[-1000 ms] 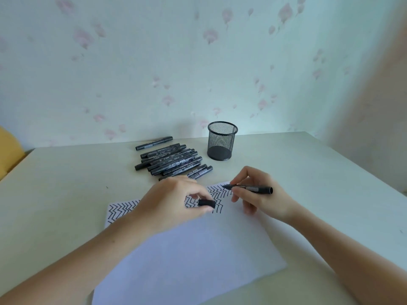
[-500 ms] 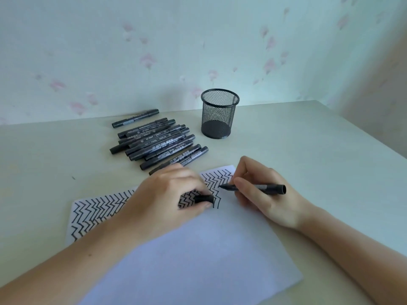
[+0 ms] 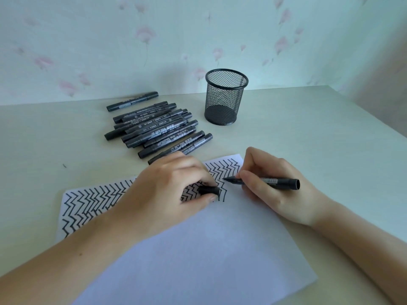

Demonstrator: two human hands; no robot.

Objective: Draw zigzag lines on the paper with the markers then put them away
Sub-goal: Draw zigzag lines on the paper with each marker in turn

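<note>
Floral wallpaper backs our pale table. Our left hand, pinching a black cap, hides part of the zigzag rows on the paper; the sheet's near edge is cut off. Our right hand grips an uncapped marker, tip at the zigzags. Capped markers lie beside an empty mesh cup. Only "700" reads on their barrels.

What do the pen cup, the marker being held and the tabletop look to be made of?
The black round mesh pen cup looks like painted wire mesh, since the wall shows through it. The black marker in the right hand looks like plastic with a dull sheen and a printed label. The pale cream table looks like smooth matte laminate; wood underneath cannot be confirmed.
</note>
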